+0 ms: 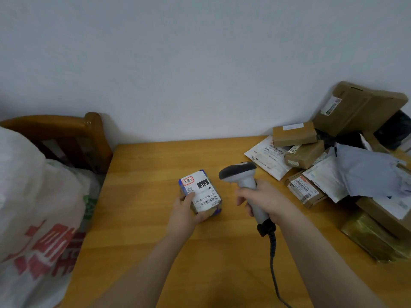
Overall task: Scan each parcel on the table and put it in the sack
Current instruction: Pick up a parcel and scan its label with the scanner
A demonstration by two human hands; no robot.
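From the head view, the step in hand is the scan itself. The left hand grips a small blue-edged parcel by its near left corner, thumb curled over the white label and fingers tucked beneath. The parcel sits over the middle of the table, well clear of every edge; I cannot tell whether its underside rests on the wood or is lifted just off it. Its labelled face is turned up, and its long axis runs from the far edge toward the near edge, leaning a little to the right, with the barcode at the near end.

The right hand is wrapped round the handle of a grey scanner, forefinger forward at the trigger; its cable trails off toward the near edge. The scanner's head points left, beside the parcel and near its far end.

The next move probably calls for dipping the head toward the barcode, then carrying the parcel past the left edge to the white sack. A pile of parcels fills the far right corner, so much of the task looks left to do.
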